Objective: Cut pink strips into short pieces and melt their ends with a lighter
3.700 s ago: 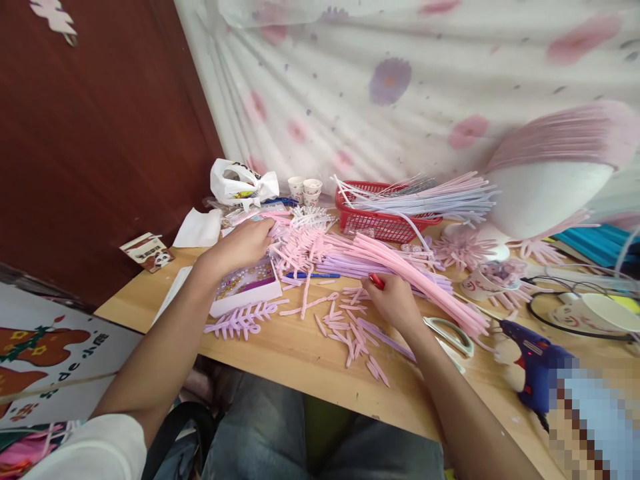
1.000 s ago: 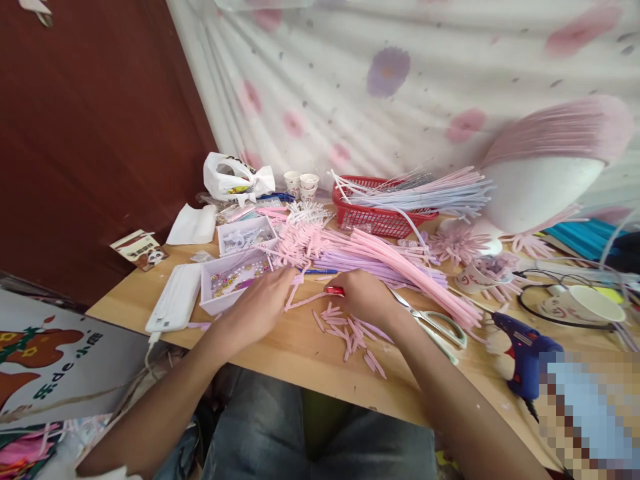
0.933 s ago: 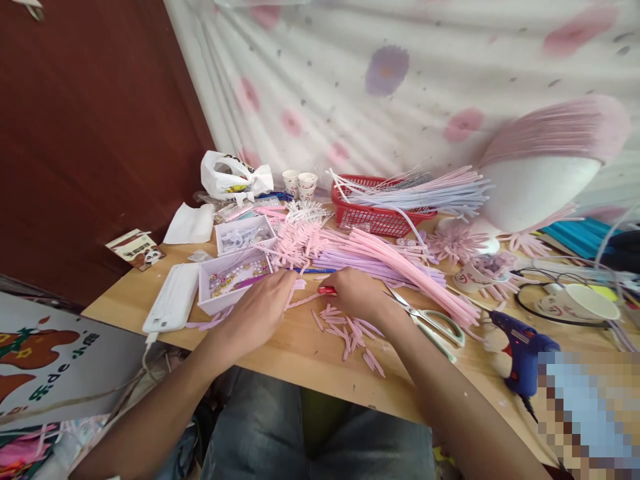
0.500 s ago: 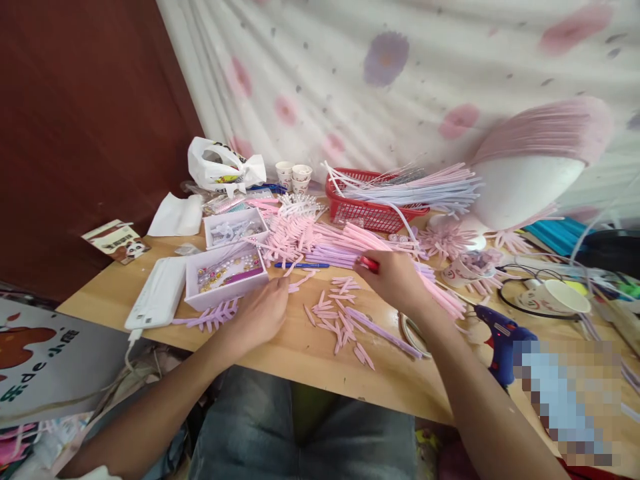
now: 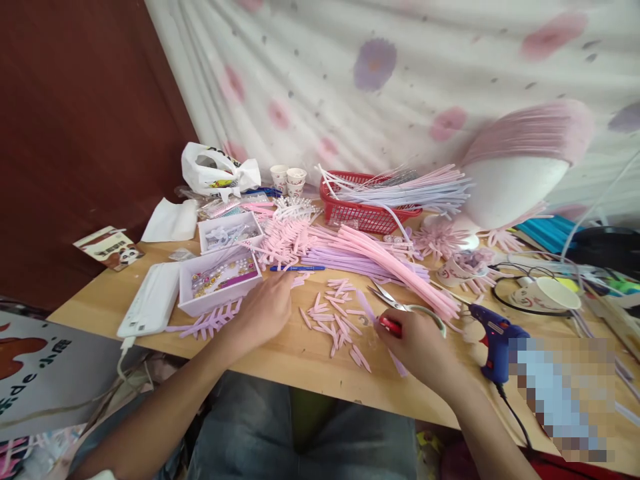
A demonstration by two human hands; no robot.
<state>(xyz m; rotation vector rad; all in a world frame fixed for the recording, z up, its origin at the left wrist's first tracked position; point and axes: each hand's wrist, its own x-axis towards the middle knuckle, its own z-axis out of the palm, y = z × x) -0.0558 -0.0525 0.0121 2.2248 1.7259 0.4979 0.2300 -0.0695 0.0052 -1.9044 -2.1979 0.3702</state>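
My left hand [image 5: 265,305] is closed at the near side of the white bead box [image 5: 220,297]. What its fingers hold, if anything, is hidden. Just beyond them lies a blue pen [image 5: 297,268]. In the closed fingers of my right hand [image 5: 420,343] is a red-handled tool [image 5: 391,326], its working end blurred. A lilac pipe cleaner [image 5: 367,307] runs past these fingertips, smeared by motion; I cannot tell if it is gripped. Scissors [image 5: 393,297] lie just beyond this hand. Small pink trimmed pieces [image 5: 333,320] are scattered between the hands.
Bundles of pink pipe cleaners [image 5: 395,267] and a red basket [image 5: 350,215] stand at the back. On the right are a blue glue gun [image 5: 495,340], paper cups [image 5: 545,295] and a white head form [image 5: 515,187]. A white power bank [image 5: 150,300] lies left.
My right hand has come back toward me from the pipe cleaner bundle, still with the red-handled tool. The lilac pipe cleaner has shifted and turned steeper. The scissors are now uncovered. My left hand stays nearly put.
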